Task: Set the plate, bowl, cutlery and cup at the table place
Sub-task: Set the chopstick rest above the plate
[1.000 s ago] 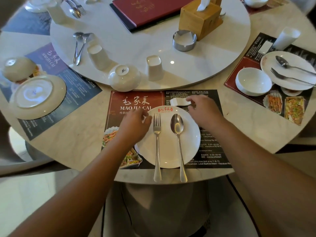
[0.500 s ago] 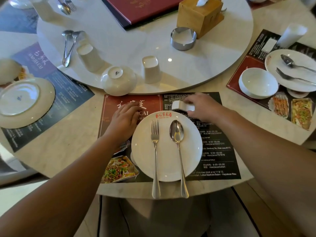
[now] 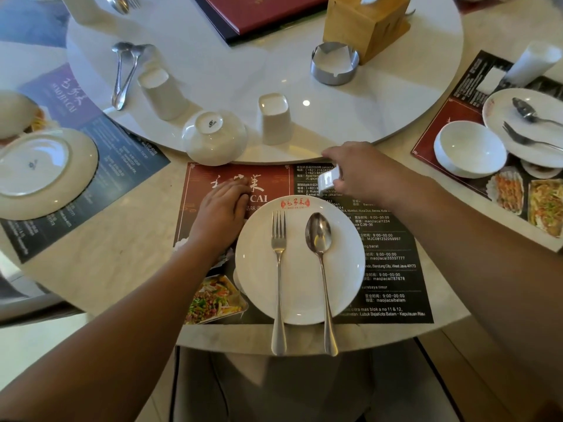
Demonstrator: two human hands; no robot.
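Fingers of our right hand (image 3: 362,175) were closed on a small white holder (image 3: 327,180), just beyond the plate (image 3: 300,281); our left hand (image 3: 222,211) lay open. Fork (image 3: 278,269) and spoon (image 3: 320,263) handles overhung the table edge (image 3: 146,260) below; a sleeve brushing them could tip them off.

My arms are bare from the bottom edge of the view up to the wrists, with no sleeve on either. My left hand (image 3: 221,213) has no ring, watch or glove. My right hand (image 3: 361,175) is bare too, with no band at the wrist. Both forearms look broad near the camera.
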